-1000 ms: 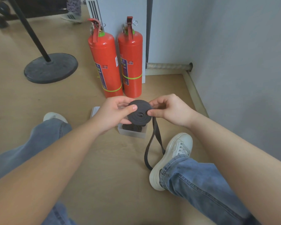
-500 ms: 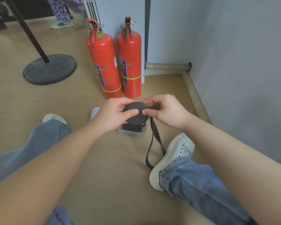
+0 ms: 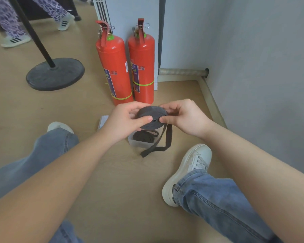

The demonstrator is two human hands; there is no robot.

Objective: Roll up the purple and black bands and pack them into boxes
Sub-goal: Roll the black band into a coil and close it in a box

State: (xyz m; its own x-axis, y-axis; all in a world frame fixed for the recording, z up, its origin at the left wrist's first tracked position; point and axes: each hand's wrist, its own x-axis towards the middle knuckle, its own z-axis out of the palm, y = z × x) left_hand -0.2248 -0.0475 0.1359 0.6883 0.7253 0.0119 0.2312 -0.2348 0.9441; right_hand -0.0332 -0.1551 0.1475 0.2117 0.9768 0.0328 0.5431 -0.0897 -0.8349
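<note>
A black band wound into a flat roll is held above the floor between both hands. My left hand grips its left side with the thumb pressed on the roll's face. My right hand pinches the right side near the centre hole. A short loose tail of the band hangs down from the roll and ends just past the box. Below the roll stands a clear plastic box on the floor, with another dark rolled band inside it.
Two red fire extinguishers stand just behind the box against a white cabinet. My legs in jeans and white shoes flank the box. A black round stand base lies at the left. Another person's legs pass at the far left. A grey wall runs along the right.
The hanging tail has grown much shorter as the band wound onto the roll. The roll has tilted flatter. A person's legs have come into view at the upper left.
</note>
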